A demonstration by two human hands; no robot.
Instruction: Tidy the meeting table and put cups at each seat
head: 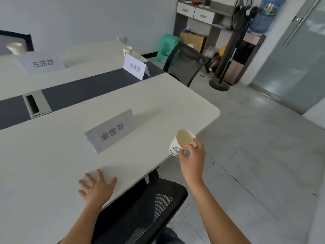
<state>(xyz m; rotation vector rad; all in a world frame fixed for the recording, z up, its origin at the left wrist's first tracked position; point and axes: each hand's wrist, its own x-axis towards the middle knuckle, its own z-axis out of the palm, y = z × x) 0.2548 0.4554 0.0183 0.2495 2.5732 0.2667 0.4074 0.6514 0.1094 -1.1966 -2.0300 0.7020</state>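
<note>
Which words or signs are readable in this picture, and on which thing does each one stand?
"余世芬": near card.
"左铉封": left card.
"张春源": far card.
Green print on the cup held in the right hand: too blurred to read.
Label on the water bottle: too blurred to read.
</note>
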